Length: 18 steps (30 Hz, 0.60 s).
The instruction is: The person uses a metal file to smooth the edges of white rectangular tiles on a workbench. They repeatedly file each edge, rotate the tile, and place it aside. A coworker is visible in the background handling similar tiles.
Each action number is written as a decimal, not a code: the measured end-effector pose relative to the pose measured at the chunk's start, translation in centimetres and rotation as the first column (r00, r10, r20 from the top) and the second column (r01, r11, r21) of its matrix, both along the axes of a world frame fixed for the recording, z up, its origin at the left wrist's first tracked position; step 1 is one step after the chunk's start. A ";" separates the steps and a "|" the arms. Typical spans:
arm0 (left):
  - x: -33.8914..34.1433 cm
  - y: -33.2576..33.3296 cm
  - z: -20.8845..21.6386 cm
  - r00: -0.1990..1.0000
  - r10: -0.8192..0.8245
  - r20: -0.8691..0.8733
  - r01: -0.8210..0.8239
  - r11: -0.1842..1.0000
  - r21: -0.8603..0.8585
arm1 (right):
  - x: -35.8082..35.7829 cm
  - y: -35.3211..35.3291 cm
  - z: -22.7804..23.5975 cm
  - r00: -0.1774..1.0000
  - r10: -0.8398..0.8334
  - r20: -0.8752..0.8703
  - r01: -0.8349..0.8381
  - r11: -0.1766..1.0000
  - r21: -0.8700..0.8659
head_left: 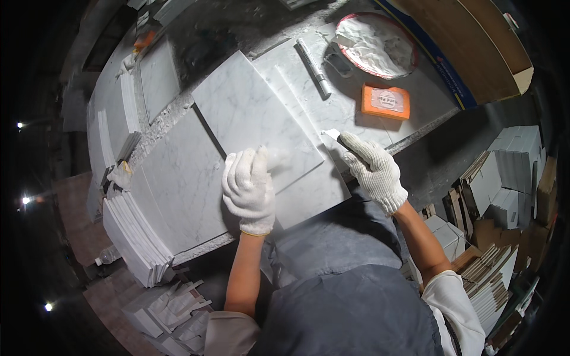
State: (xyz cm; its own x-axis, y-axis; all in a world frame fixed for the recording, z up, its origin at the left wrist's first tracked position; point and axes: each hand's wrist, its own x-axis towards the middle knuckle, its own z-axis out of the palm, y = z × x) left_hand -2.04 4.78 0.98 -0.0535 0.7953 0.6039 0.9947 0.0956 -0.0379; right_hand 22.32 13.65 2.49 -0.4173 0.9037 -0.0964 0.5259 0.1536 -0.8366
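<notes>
A pale grey-veined marble tile (pixel 249 101) lies askew on top of other tiles on the bench. My left hand (pixel 249 187), in a white knit glove, is closed over its near left edge with bent fingers; the thumb is blurred. My right hand (pixel 374 169), also gloved, grips a small flat-bladed tool like a putty knife (pixel 331 134), its pale blade close to the tile's right edge. Most of that tool is hidden by the fingers. Beneath the top tile, part of another marble tile (pixel 314 199) shows near my body.
Beyond my right hand are an orange hand pad (pixel 386 101), a silvery tube (pixel 313 68) and a red-rimmed bowl of white powder (pixel 377 44). A cardboard box (pixel 469 41) borders the far right. Stacked tiles (pixel 136 240) stand at left; white boxes (pixel 516 154) are at right.
</notes>
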 end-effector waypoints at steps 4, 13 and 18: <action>0.1 0.3 0.1 0.995 -0.002 -0.101 0.003 1.000 0.007 | -0.1 0.2 -0.1 0.997 -0.018 -0.068 0.015 0.999 -0.046; 0.1 0.6 0.0 0.986 -0.051 -0.160 0.059 0.997 0.043 | 0.0 0.2 -0.2 0.991 -0.038 -0.126 0.030 0.998 -0.061; -0.3 0.6 -0.4 0.983 -0.076 -0.167 0.085 0.995 0.046 | -0.1 0.0 -0.8 0.988 -0.045 -0.146 0.044 0.999 -0.011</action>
